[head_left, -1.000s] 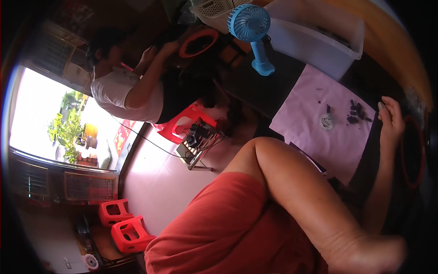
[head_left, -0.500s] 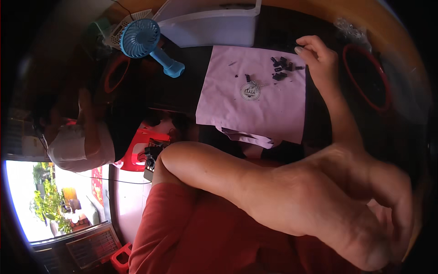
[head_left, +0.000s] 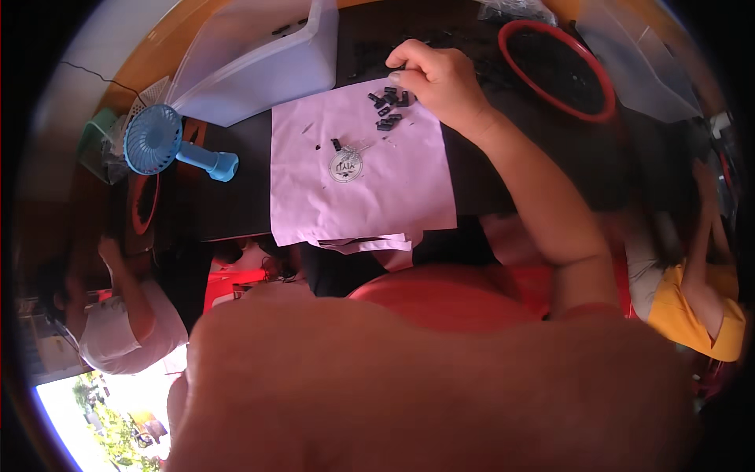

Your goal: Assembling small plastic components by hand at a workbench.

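Observation:
My right hand (head_left: 448,85) reaches over the far right corner of a pink cloth (head_left: 370,200). Its fingers are curled and the thumb lies close to the index finger; whatever they hold, if anything, is too small to make out. Just left of these fingers lies a loose pile of small black plastic pieces (head_left: 385,102). One more black piece (head_left: 336,145) sits apart, near the round print on the cloth. My left arm (head_left: 425,377) fills the lower picture, blurred and very close, and its fingers are hidden.
A translucent plastic bin (head_left: 267,79) and a blue handheld fan (head_left: 157,140) stand on the dark table at the left. A red-rimmed basin (head_left: 602,67) is at the right, beside a clear bin (head_left: 641,63). One person (head_left: 134,330) sits left, another in yellow (head_left: 700,307) right.
The view has turned, so the table things sit further left and a person in yellow shows at right. My left arm now covers the lower picture, its hand no longer visible.

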Motion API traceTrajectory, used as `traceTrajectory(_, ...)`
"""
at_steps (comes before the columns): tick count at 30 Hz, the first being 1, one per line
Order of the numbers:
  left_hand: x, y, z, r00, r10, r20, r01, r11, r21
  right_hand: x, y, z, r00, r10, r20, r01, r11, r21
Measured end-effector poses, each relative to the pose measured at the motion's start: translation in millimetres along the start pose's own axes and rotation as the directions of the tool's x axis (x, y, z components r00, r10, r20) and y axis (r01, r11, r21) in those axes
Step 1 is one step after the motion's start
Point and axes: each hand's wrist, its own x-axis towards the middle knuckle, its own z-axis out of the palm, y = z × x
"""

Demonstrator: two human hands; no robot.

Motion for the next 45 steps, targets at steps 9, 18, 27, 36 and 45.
traceTrajectory(9, 4.4, -24.1, 5.2, 0.924, 0.311, 0.223, -0.032, 0.644, -0.764, -2.7, -1.2, -7.3, 0.999, -0.040, -0.014, 0.039, 0.998, -0.051)
traceTrajectory(18, -97.8, 123.5, 95.5, 0.875, 0.421, 0.238, 0.454, -0.884, -0.108, 1.9, -7.0, -23.1, 0.989, 0.128, 0.074, -0.105, 0.961, -0.257)
traceTrajectory(27, -131.3, 159.3, 101.6, 0.862, 0.334, 0.381, 0.458, -0.834, -0.308, -27.7, 3.2, -148.4, 0.897, 0.390, 0.209, -0.055, 0.567, -0.822)
traceTrajectory(36, -142.2, 172.0, 102.6, 0.820, 0.384, 0.425, 0.508, -0.830, -0.229, -63.0, 38.6, -172.0, 0.905, 0.329, 0.271, 0.073, 0.506, -0.860)
traceTrajectory(45, -137.2, 171.1, 100.9, 0.776, 0.472, 0.418, 0.592, -0.773, -0.227, -73.0, 44.3, -193.6, 0.900, 0.374, 0.226, 0.005, 0.507, -0.862)
